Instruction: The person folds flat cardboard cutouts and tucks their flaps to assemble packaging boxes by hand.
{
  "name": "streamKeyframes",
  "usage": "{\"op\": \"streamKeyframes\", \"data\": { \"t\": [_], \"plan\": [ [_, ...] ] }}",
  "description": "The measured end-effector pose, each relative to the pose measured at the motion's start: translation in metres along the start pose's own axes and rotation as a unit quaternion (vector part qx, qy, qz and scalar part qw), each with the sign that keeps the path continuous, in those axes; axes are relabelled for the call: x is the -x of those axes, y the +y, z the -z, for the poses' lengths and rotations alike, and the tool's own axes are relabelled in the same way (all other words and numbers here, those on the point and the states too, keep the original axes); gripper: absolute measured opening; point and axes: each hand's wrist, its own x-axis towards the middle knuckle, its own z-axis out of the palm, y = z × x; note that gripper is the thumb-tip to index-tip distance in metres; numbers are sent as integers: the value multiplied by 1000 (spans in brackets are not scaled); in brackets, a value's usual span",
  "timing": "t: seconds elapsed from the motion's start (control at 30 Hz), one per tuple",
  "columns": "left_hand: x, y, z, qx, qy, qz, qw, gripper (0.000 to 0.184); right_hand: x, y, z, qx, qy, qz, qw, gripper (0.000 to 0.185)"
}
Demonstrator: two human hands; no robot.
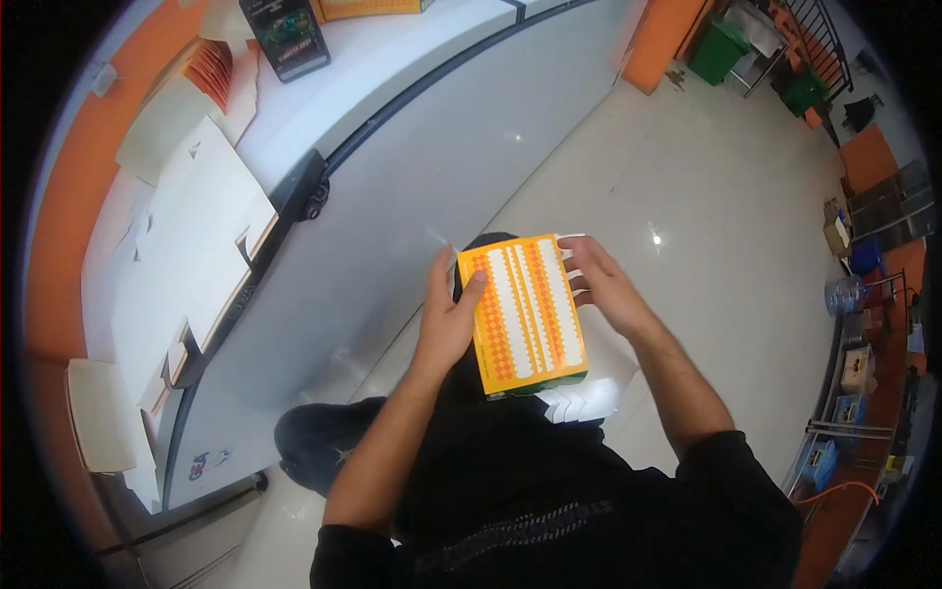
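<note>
A yellow carton [530,309] with orange checks and white scalloped stripes is held over my lap. My left hand [446,319] is closed on its left side, with the thumb on the printed face and the fingers mostly hidden. At the upper right edge, the fingers of my right hand [603,280] bend round the carton, their tips partly out of sight behind it. A green strip shows along the carton's lower edge. Just below it lie white zigzag-edged pieces [584,401]; whether they join the carton I cannot tell.
To the left stands a white chest freezer [432,177] with flat white cardboard sheets [186,265] on top. A phone [287,39] and another yellow box [368,8] are at its far end. Green bins [719,49] and a cluttered shelf [859,393] are across the tiled floor.
</note>
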Motion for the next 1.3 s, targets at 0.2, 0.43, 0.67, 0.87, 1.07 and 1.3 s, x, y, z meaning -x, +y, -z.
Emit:
{"op": "streamKeyframes", "data": {
  "t": [0.2, 0.43, 0.67, 0.87, 1.07, 1.3],
  "plan": [
    [1, 3, 1, 108, -46, 32, 993, 52, -48, 42, 10, -36, -19, 125, 991, 31],
    [3, 8, 6, 32, -73, 16, 997, 55, -61, 60, -5, 40, 86, 162, 982, 16],
    [0, -2, 8, 19, -79, 14, 997, 57, -68, 65, -9, 18, 87, 132, 987, 14],
    [0, -3, 12, 54, -119, 1, 991, 54, -67, 42, -12, 188, 74, 301, 932, 18],
    [0, -6, 6, 107, -106, 7, 989, 41, -65, 56, -19, -21, -4, 161, 987, 12],
    [3, -16, 4, 131, -93, 6, 987, 39, -50, 61, -29, -75, 23, 164, 983, 4]
  ]
}}
